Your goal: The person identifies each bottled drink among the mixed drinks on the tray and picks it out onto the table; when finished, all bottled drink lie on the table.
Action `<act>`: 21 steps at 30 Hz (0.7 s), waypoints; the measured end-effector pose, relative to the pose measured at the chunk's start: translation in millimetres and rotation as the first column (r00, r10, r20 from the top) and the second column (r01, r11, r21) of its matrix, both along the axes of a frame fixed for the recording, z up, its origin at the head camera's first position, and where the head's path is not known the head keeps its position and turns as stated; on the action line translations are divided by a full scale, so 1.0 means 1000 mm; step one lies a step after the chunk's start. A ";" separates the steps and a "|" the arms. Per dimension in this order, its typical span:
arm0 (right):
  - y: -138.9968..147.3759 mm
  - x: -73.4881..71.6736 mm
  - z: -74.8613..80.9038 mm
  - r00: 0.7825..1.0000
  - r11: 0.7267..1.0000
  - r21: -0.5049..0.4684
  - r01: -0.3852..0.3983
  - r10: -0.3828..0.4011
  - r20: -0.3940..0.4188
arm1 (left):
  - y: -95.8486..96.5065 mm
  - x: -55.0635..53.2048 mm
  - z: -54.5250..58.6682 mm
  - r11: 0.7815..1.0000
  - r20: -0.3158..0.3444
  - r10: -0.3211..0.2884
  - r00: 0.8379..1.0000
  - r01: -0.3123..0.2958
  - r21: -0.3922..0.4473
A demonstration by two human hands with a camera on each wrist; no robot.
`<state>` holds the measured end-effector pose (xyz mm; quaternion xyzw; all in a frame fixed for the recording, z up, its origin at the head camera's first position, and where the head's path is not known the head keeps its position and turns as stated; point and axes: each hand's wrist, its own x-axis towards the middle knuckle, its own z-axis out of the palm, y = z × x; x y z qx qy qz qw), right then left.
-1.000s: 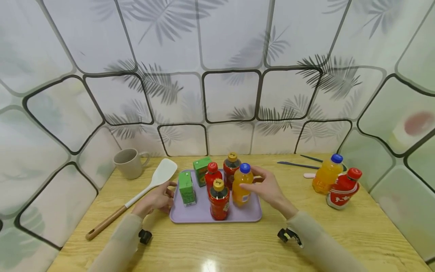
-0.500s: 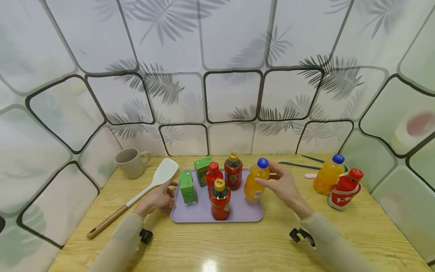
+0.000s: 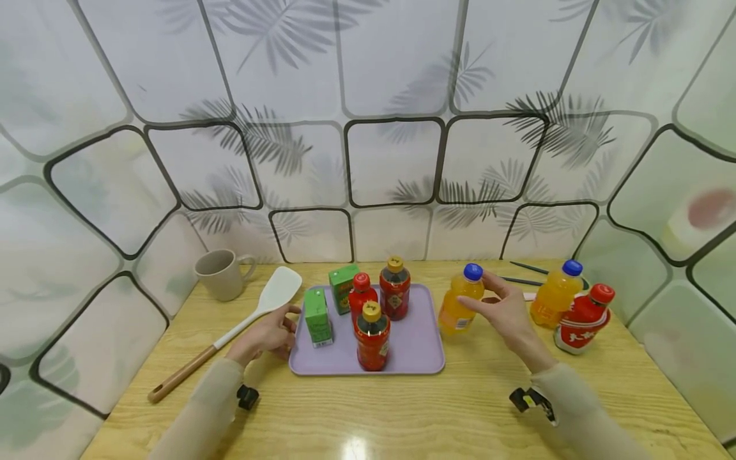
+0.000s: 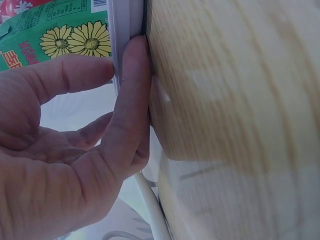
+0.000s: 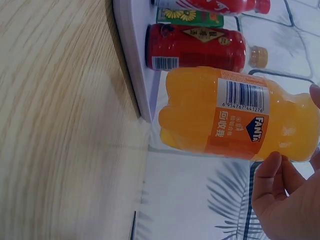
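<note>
My right hand (image 3: 508, 316) pinches an orange Fanta bottle (image 3: 458, 305) with a blue cap by its upper part. The bottle hangs tilted just beyond the right edge of the lilac tray (image 3: 416, 348), its base off the table in the right wrist view. My left hand (image 3: 269, 335) holds the tray's left rim between thumb and finger, seen closely in the left wrist view. Green drink cartons (image 3: 318, 317), red-labelled dark drink bottles (image 3: 372, 342) with yellow caps and a red-capped Coca-Cola bottle (image 3: 361, 297) stand on the tray.
A second orange drink bottle (image 3: 554, 297) and a red-capped bottle (image 3: 582, 319) in a red-and-white holder stand at the right. Dark thin utensils (image 3: 523, 281) lie behind them. A beige mug (image 3: 221, 276) and a white spatula (image 3: 232, 332) with a wooden handle are left.
My right hand has lifted the Fanta bottle from the tray and carried it right, past the tray's edge. My left hand stays at the tray's left rim.
</note>
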<state>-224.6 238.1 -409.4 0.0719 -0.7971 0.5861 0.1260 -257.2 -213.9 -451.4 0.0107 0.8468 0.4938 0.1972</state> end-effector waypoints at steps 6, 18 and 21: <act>0.009 0.001 -0.001 0.998 0.998 -0.008 0.068 -0.068 -0.009 | 0.001 0.000 0.003 1.000 0.002 -0.011 1.000 0.011 -0.005; 0.027 0.005 -0.009 0.989 0.987 0.053 0.150 -0.151 0.003 | 0.001 0.001 0.003 1.000 0.002 -0.007 1.000 0.007 -0.019; 0.034 0.007 -0.011 0.981 0.980 0.064 0.188 -0.191 0.040 | 0.001 0.001 0.003 1.000 -0.001 -0.009 1.000 0.009 -0.016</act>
